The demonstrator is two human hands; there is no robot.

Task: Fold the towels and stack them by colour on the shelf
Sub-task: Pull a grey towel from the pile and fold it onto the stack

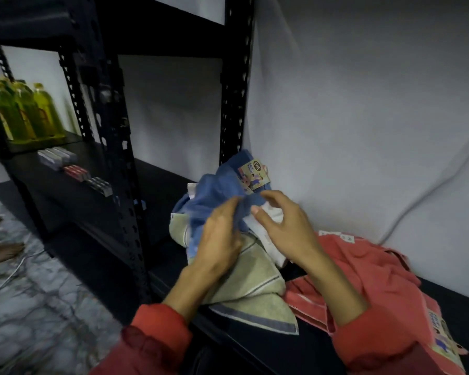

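At frame centre, the left hand [222, 234] pinches the blue towel [217, 196] while the right hand [284, 226] hovers released; she should lift it clear of the pile before folding.

"Face Towel" on the card label [253, 176] of the blue towel [217, 196].

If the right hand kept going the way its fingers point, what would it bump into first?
Probably the blue towel. The right hand points its fingers up and to the left, and the blue cloth bunched against the left hand lies right at the fingertips. Depth is hard to judge, though.
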